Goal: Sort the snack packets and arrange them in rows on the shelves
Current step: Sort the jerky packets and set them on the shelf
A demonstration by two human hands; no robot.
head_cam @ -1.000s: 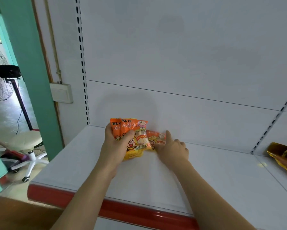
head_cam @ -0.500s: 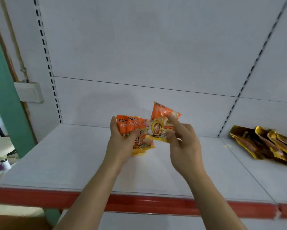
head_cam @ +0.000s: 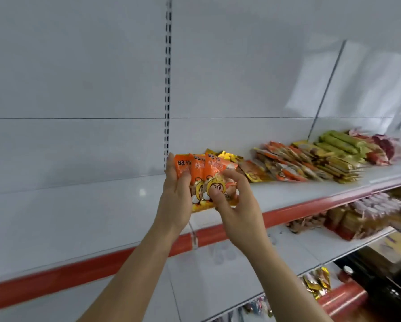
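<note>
Much sorting appears done: gold, orange, green and red packets (head_cam: 311, 159) are laid in loose rows on the right of the upper shelf (head_cam: 78, 217), while its left part remains to be filled. A fan of orange snack packets (head_cam: 199, 173) is held above that shelf, gripped by the left hand (head_cam: 176, 196) with thumb across the front. The front packet is pinched by the curled fingers of the right hand (head_cam: 236, 205).
</note>
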